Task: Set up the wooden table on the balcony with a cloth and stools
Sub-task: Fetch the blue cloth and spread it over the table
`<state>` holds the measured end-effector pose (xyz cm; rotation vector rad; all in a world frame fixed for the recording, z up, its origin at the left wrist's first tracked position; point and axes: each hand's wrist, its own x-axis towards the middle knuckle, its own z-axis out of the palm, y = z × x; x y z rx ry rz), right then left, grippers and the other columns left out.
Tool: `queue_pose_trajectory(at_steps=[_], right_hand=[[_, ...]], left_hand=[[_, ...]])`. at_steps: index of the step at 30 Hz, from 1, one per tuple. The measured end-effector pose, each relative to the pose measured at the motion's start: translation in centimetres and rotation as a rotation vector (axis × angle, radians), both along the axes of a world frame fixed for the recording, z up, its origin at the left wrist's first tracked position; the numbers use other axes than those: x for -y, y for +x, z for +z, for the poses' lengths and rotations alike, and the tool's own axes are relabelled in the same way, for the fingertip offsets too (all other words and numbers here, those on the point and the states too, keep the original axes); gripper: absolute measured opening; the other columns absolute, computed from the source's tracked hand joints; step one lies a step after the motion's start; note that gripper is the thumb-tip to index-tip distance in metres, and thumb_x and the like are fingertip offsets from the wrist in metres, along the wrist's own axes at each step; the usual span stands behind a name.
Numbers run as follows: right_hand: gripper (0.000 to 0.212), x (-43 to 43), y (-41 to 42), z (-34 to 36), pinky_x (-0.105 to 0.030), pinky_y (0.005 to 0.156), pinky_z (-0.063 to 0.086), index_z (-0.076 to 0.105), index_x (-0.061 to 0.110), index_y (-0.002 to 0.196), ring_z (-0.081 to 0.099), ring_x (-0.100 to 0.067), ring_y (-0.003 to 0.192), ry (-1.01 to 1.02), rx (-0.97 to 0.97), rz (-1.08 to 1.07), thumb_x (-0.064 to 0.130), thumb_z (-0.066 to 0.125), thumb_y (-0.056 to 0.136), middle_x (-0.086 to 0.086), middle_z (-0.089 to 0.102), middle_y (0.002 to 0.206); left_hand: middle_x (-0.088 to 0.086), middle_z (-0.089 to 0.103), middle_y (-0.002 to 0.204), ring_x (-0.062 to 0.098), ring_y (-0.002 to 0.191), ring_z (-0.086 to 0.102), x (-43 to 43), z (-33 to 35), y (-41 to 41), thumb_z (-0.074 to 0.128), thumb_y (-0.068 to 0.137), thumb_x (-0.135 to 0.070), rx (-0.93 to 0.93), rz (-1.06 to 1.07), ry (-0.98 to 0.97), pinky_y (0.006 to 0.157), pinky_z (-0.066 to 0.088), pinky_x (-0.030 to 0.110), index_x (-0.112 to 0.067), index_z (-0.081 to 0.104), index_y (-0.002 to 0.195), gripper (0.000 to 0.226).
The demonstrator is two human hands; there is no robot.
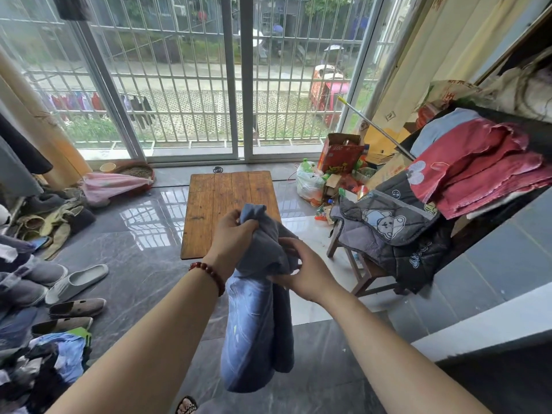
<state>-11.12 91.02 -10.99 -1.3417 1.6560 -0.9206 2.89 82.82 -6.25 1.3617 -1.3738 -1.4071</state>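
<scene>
Wooden table (pixel 230 210): low, plank-topped, standing on the glossy tiled floor (pixel 143 264) just inside the barred sliding glass door (pixel 191 85), straight ahead of us.

Cloth (pixel 257 324): blue-grey, bunched, held in the air between us and the table's near edge, its lower part hanging free.

Left hand (pixel 231 240): fingers curled round the cloth's upper bunch; a red bead bracelet (pixel 209 273) on the wrist.

Right hand (pixel 304 270): thumb and fingers pinching a fold of the cloth just below the left hand.

Stool (pixel 361 273): wooden, to the right of the table, draped with a grey quilted cover (pixel 388 228) printed with a bear.

Red blankets (pixel 478 174): folded and stacked on the ledge above the stool.

Slippers (pixel 76 283): we count several on the floor at left, beside heaped clothing.

Plastic bag (pixel 309 182) and cardboard box (pixel 340 156): near the table's far right corner.
</scene>
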Motion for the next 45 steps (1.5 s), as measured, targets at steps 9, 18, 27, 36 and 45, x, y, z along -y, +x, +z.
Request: queue_pose_trajectory(at_steps=[9, 18, 27, 36, 45], right_hand=[[0.029, 1.9, 0.0, 4.0, -0.005, 0.06, 0.038, 0.055, 0.017, 0.096, 0.05, -0.002, 0.077, -0.122, -0.009, -0.19, -0.004, 0.036, 0.088, 0.008, 0.056, 0.085], [0.074, 2.1, -0.2, 3.0, -0.026, 0.09, 0.049, 0.039, 0.032, 0.136, 0.058, -0.008, 0.106, -0.062, 0.111, 0.172, 0.0, 0.069, 0.076, 0.007, 0.056, 0.123], [0.044, 2.7, -0.9, 3.8, -0.018, 0.069, 0.045, 0.061, 0.023, 0.09, 0.058, -0.007, 0.076, -0.212, 0.092, -0.212, -0.014, 0.037, 0.084, 0.001, 0.063, 0.084], [0.024, 2.9, -3.2, 6.0, -0.022, 0.07, 0.044, 0.062, 0.022, 0.072, 0.059, -0.015, 0.083, -0.298, 0.242, -0.601, 0.009, 0.043, 0.079, 0.006, 0.065, 0.081], [0.019, 2.3, -5.8, 5.9, -0.016, 0.062, 0.045, 0.057, 0.014, 0.097, 0.06, -0.018, 0.085, -0.158, 0.335, -0.686, 0.002, 0.042, 0.095, -0.008, 0.06, 0.098]], left_hand=[[-0.01, 0.059, 0.08, 0.008, 0.081, 0.054, 0.2, -0.4, 1.2, 0.059, 0.089, -0.017, 0.391, -0.237, -0.288, 0.068, 0.037, 0.017, -0.021, 0.06, 0.096, 0.008], [-0.009, 0.059, 0.067, -0.003, 0.06, 0.054, 0.4, 0.9, 0.9, 0.065, 0.087, -0.021, 0.246, -0.292, -0.187, 0.048, 0.04, 0.003, -0.017, 0.055, 0.086, 0.011], [-0.003, 0.069, 0.098, 0.005, 0.089, 0.068, -0.3, -0.6, 1.6, 0.083, 0.064, -0.005, -0.007, -0.535, -0.01, 0.08, 0.056, 0.026, -0.019, 0.057, 0.108, 0.053], [-0.006, 0.055, 0.073, 0.014, 0.069, 0.051, 0.7, -2.1, 1.7, 0.043, 0.096, -0.012, 0.269, -0.116, -0.262, 0.06, 0.04, 0.026, -0.025, 0.053, 0.082, 0.021], [-0.002, 0.057, 0.076, 0.01, 0.072, 0.053, 1.6, -0.2, 1.9, 0.045, 0.096, -0.019, 0.121, 0.029, -0.231, 0.061, 0.042, 0.023, -0.009, 0.058, 0.089, 0.018]])
